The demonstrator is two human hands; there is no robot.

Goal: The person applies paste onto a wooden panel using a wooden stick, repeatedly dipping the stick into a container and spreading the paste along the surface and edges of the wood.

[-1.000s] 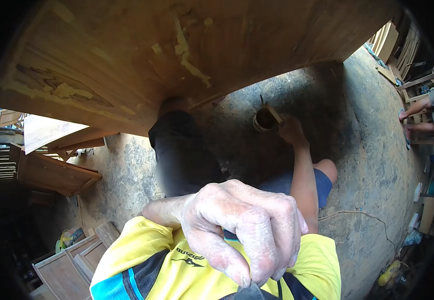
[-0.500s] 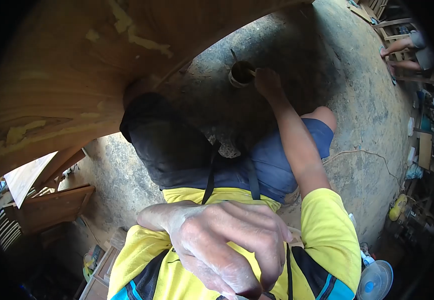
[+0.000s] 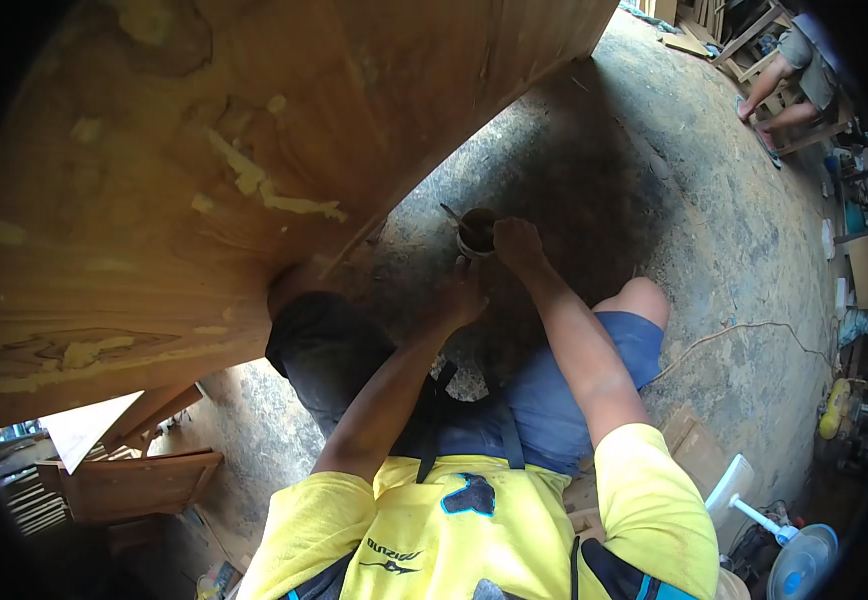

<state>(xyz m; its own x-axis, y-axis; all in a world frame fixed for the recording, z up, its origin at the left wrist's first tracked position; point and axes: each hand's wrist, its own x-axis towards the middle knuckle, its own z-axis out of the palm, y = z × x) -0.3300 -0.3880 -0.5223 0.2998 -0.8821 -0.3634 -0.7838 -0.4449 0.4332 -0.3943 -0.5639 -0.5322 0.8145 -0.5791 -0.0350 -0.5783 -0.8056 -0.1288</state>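
Observation:
A small round can (image 3: pixel 475 238) stands on the floor ahead of my bent knees, its inside dark. A thin stick-like tool (image 3: pixel 451 214) leans out over its left rim. My left hand (image 3: pixel 462 291) reaches up to the can's near side, its fingers closed against the wall. At the can's right rim, my right hand (image 3: pixel 520 246) is closed around a tool with a light handle; its lower end is hidden in the can's shadow. On the left rises a large wooden panel (image 3: pixel 254 120) with pale, filler-like patches on its face.
A cord (image 3: pixel 734 328) runs across the floor on the right. A fan (image 3: pixel 802 568) stands at the lower right. Another person's legs (image 3: pixel 789 90) show at the upper right, near stacked wood. A brown wooden board (image 3: pixel 139 487) lies at the lower left.
My left hand has moved from close before the camera down to the can. My right hand stays at the can with its tool. The view has shifted, so the can appears lower.

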